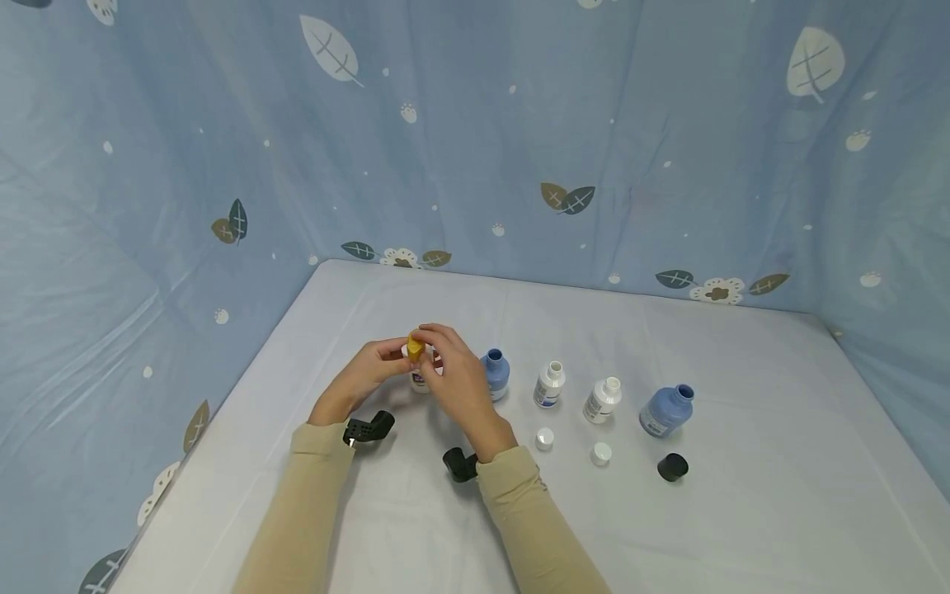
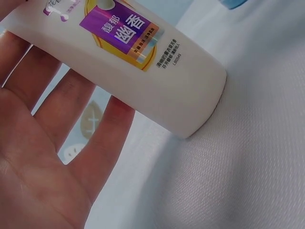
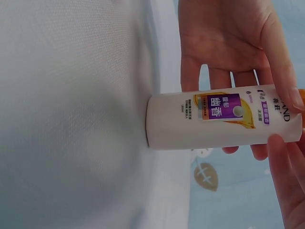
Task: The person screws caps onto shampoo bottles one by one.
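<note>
A white bottle (image 1: 419,381) with a purple and gold label stands upright on the white table, its base on the cloth in both wrist views. My left hand (image 1: 362,378) grips it near the top, the thumb along its side in the right wrist view. At the bottle's top is a yellow cap (image 1: 415,348), which my right hand (image 1: 462,381) pinches between thumb and fingers. The right wrist view catches only the edge of this cap (image 3: 302,98); whether it is seated on the neck cannot be told.
To the right stand a blue bottle (image 1: 495,378), two white bottles (image 1: 549,386) and another blue bottle (image 1: 665,411), all with uncovered necks. Two white caps (image 1: 545,439) and a black cap (image 1: 673,468) lie before them. A blue patterned curtain (image 1: 475,148) hangs behind the table.
</note>
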Motion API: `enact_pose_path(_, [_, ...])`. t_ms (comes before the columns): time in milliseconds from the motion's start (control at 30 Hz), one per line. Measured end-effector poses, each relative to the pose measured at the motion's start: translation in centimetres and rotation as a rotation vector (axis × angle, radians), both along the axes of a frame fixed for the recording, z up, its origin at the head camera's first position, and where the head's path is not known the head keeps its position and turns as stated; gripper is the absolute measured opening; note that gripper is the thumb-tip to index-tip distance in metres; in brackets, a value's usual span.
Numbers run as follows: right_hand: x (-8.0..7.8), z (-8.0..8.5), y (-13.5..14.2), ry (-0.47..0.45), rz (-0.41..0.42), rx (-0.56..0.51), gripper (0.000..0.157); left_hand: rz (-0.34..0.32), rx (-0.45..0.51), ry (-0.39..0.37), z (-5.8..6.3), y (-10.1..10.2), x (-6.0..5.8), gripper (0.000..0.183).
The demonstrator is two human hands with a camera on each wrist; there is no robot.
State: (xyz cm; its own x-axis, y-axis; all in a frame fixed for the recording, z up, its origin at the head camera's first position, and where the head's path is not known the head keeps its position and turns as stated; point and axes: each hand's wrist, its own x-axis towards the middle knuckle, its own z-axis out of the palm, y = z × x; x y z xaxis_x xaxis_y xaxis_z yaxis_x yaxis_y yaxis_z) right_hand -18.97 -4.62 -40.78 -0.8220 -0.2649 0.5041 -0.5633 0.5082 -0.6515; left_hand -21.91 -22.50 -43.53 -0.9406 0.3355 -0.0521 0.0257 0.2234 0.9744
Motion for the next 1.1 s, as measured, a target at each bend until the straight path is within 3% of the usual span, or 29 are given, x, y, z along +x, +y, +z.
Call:
enact_pose_path(233, [0.1, -0.1, 0.0, -0.016, 0.019, 0.051, 0.035, -0.012, 0.016, -0.009, -0.2, -0.1, 0.2, 0.048])
enact_pose_path(500, [0.2, -0.3, 0.0, -0.062, 0.003, -0.005, 0.029, -0.014, 0.003, -0.028, -0.4, 0.0, 0.3, 0.044])
enact_pose_path(800, [0.2, -0.2, 0.0, -0.077, -0.018, -0.021, 0.029, -0.047, 0.007, 0.000, 1.6, 0.5, 1.3, 0.041])
enact_pose_path(1100, [0.3, 0.3, 0.1, -0.085, -0.034, -0.021, 0.030, -0.045, -0.007, 0.002, 2.3, 0.8, 1.4, 0.042])
